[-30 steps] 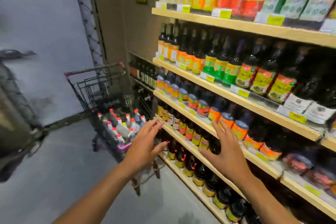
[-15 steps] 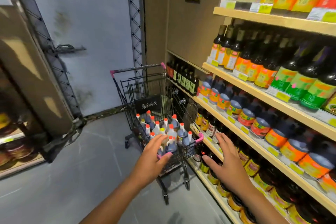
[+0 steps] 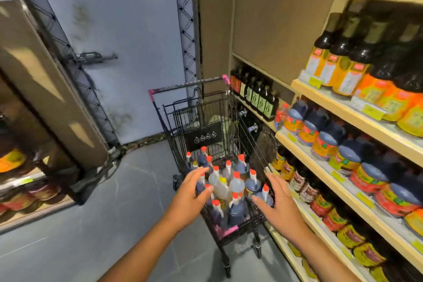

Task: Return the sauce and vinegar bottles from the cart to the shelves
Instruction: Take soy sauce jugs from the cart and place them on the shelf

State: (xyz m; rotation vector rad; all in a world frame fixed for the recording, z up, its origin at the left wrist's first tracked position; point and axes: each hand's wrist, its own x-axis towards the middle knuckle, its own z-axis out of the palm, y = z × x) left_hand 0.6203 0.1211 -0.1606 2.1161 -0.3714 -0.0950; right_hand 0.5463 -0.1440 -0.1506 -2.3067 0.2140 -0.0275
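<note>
Over near end of cart (image 3: pixel 207 107), left hand (image 3: pixel 191 197) and right hand (image 3: pixel 278 201) spread, empty, flanking packed bottles (image 3: pixel 231 186). Risk: hasty grab topples neighbours or slips on narrow red-capped necks; shelves (image 3: pixel 320 162) crowded.

Red-capped bottles (image 3: pixel 231 186) crowd the cart (image 3: pixel 212 107); open air above, shelves (image 3: pixel 320 155) hemming right.

A single head-worn wide-angle view looks forward and down from standing height, bending straight edges toward the frame's borders. It faces a black wire shopping cart with pink handle ends (image 3: pixel 231 233) close below, the pale wooden shelves of bottles (image 3: pixel 343 107) running along its right, and grey floor (image 3: pixel 68 247) at lower left.
</note>
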